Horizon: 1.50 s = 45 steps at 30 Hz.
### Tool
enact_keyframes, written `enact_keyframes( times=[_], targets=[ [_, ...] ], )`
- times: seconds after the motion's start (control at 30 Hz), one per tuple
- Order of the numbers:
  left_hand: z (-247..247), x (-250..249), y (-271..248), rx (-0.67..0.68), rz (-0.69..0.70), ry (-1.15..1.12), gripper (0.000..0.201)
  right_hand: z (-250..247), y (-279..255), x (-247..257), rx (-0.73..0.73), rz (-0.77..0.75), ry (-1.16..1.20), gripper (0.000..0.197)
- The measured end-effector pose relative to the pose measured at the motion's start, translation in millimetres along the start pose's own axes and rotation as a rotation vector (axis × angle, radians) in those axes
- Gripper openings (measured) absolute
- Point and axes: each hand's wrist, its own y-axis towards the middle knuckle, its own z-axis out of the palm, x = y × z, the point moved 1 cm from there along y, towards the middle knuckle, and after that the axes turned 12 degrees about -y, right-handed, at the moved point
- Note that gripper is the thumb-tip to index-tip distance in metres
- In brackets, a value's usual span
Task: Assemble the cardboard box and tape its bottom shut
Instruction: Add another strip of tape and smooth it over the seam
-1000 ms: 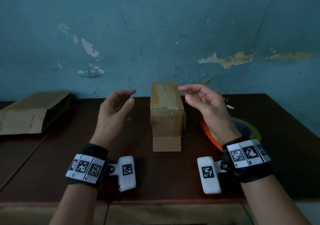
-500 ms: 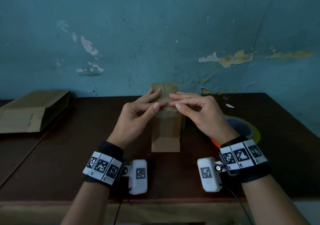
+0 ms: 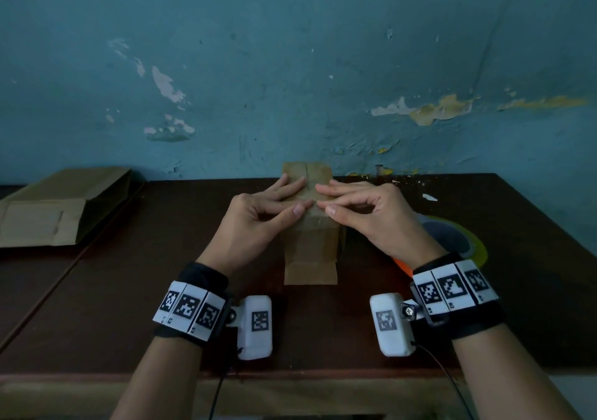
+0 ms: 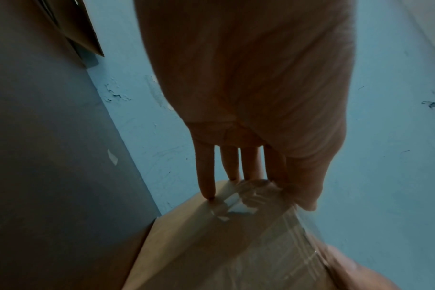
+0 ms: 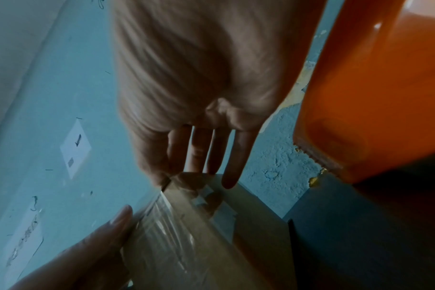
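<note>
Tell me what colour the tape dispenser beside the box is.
Orange; the tape dispenser shows best in the right wrist view.

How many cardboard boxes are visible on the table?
2. One cardboard box stands upright at the table's centre, under both hands. A flattened box lies at the far left, by the wall. Others could be out of view.

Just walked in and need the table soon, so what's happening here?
A person is sealing a small cardboard box that stands on the dark table. The left hand and the right hand press straight fingers onto clear tape along its top seam. An orange tape dispenser lies by the right wrist, and a flattened carton sits at far left.
</note>
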Motion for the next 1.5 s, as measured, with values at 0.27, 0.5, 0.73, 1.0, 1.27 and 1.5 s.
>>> enact_keyframes(
  times=[0.27,0.5,0.73,1.0,1.27,1.5],
  targets=[
    [-1.7,3.7,1.0,0.003,0.004,0.004,0.031,0.8,-0.6,0.3,-0.004,-0.021,0.010,0.025],
    [-2.9,6.9,1.5,0.007,0.014,0.006,0.037,0.9,0.1,-0.8,-0.007,-0.036,-0.022,0.033],
    [-3.8,10.1,3.1,0.016,0.016,0.004,0.042,1.4,0.5,-2.2,-0.017,-0.042,-0.024,0.035],
    [-6.3,10.5,3.0,0.048,0.026,0.013,0.043,1.5,1.8,-2.4,-0.016,-0.025,-0.023,0.036],
    [-7.2,10.9,3.6,0.042,0.014,-0.005,0.043,0.5,1.2,-1.3,0.009,-0.021,-0.040,0.042],
    [-7.8,11.0,4.2,0.062,0.011,-0.023,0.043,0.1,0.9,-1.4,0.017,-0.016,-0.028,0.042]
  ],
)
